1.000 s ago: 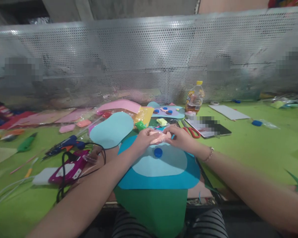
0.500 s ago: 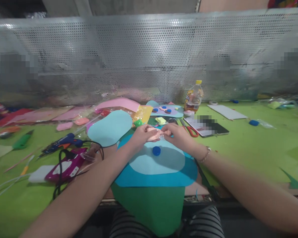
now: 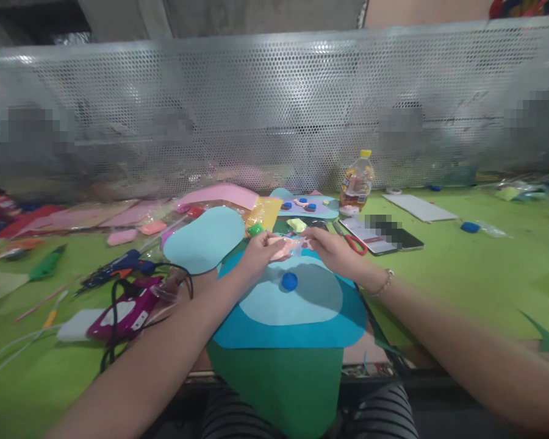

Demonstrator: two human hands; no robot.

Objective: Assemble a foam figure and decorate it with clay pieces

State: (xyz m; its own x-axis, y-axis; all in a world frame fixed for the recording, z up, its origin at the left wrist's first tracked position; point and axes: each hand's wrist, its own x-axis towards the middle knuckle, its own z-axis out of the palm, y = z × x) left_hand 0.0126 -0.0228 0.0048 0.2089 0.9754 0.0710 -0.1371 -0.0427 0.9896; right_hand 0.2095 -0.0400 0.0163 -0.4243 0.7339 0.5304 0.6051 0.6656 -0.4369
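My left hand grips a clear plastic packet of peach-coloured clay. The fingers of my right hand are pinched at the packet's right end, where the clear wrap shows between both hands. Under them lies a light blue paper shape on a larger, darker blue paper shape. A round blue piece sits on the light blue paper, just below the packet. Green paper hangs over the table's front edge beneath these.
To the left are a glue gun, a magenta power strip with cables and a pale blue cutout. Red-handled scissors, a tablet and a bottle stand or lie right of centre. A perforated metal panel rises behind.
My right fingers have drawn slightly away from my left hand, and more of the clear wrap shows between them. My left hand keeps its grip on the packet.
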